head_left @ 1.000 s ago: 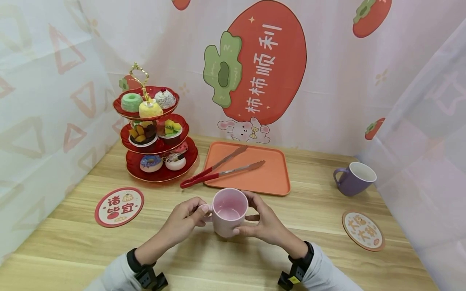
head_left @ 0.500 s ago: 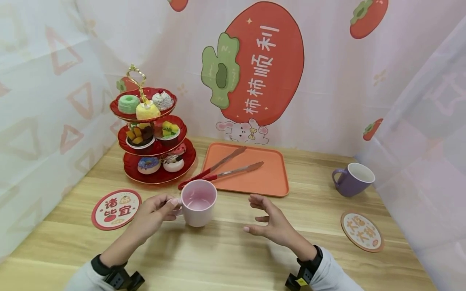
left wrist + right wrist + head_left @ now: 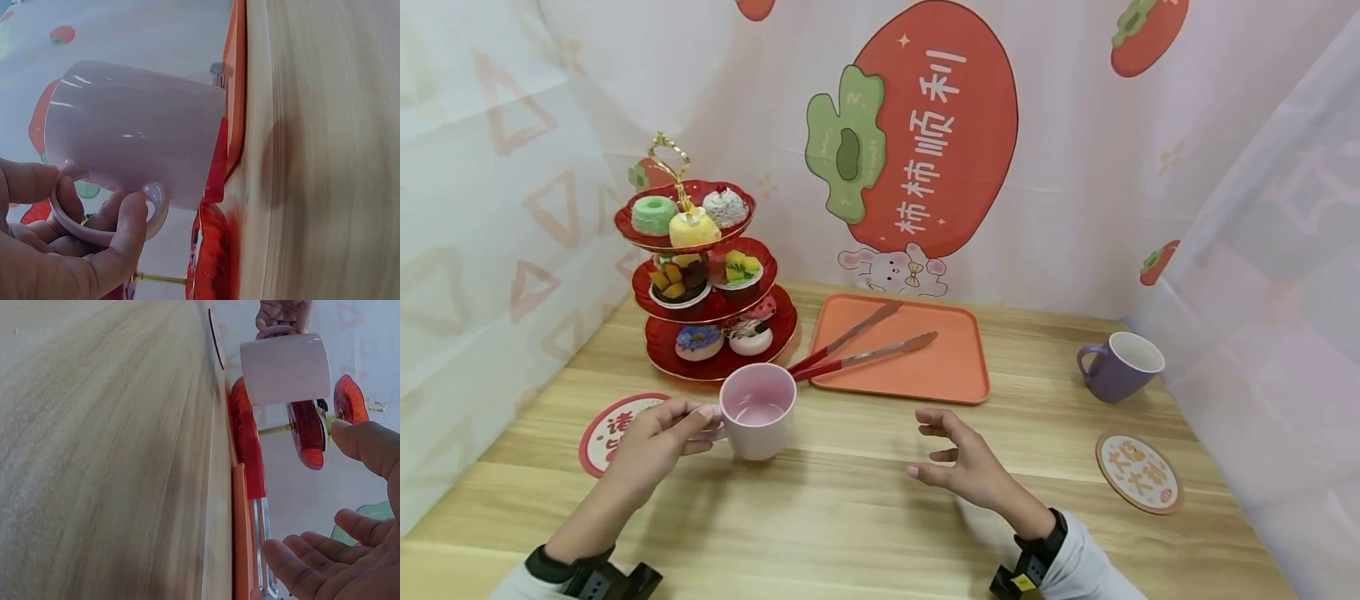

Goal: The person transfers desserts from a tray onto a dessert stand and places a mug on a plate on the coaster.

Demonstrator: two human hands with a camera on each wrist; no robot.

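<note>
My left hand grips a pink mug by its handle. In the left wrist view the fingers curl round that handle, and a gap shows between the mug and the wooden table. To the right, my right hand is held over the table with its fingers apart and nothing between them. Partly behind the left hand lies a round red-rimmed coaster. Red-handled tongs rest on an orange tray behind the mug, which hides the end of their handles.
A three-tiered red stand with cakes and donuts stands at the back left. At the right are a tilted-looking purple mug and a second round coaster. Printed cloth hangs behind and at both sides of the table.
My right hand has let go of the pink mug and moved slightly right. My left hand has carried the mug leftward, toward the red-rimmed coaster, partly covering it.
</note>
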